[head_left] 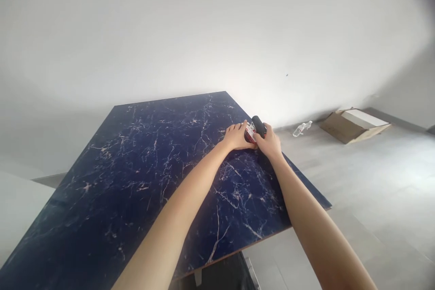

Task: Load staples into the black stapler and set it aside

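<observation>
Blue marbled tabletop (pixel 136 167): left hand (pixel 234 137), fingers spread, beside a red-and-white item (pixel 250 132); right hand (pixel 271 143), fingers seemingly pinching a black cylinder (pixel 258 124).

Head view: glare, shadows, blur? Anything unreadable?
Head view: bright glare on the floor at the right edge; head view: wall shaded at far left, brighter near the table; head view: dark patch in the top right corner; head view: print on the red-and-white item between the hands too small and soft to read.
</observation>
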`<state>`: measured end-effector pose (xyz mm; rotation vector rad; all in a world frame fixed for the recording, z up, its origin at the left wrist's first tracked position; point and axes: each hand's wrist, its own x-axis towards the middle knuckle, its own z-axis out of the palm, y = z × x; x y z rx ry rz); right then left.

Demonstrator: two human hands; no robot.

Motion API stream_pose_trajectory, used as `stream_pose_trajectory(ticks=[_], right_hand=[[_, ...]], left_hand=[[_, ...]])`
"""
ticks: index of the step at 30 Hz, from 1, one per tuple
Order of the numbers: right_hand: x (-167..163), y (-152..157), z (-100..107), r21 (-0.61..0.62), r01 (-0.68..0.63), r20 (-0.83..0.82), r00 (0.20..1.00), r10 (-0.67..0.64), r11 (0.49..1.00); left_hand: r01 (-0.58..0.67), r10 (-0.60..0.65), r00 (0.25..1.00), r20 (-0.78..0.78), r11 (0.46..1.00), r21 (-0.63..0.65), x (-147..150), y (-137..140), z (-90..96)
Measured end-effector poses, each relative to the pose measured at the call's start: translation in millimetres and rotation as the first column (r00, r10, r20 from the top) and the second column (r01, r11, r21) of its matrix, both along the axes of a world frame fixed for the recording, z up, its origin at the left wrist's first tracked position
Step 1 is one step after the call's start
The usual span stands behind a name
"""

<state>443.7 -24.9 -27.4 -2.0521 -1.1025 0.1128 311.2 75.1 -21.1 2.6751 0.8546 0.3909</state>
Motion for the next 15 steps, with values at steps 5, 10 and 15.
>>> stream_pose_trajectory(ticks=[5,10,15], right_hand=[[5,2,2,0.174,0.052,-0.058,0.997,-0.042,0.983],[-35,-3,6,0.458,-0.033,0.196,0.978,-0.065,0.889],[-165,19,12,0.291,-0.598,0.517,0.755,0.404,0.747]], left_hand=[[0.05,-0.05,0.999,0.008,0.998,-0.026,-36,0,1.7],[0.037,-0.058,0.993,0.1,0.978,0.203,-157,-4,8.1],[-0.331,0.308,0.943,0.123,0.903,0.276,-302,-8,4.9]])
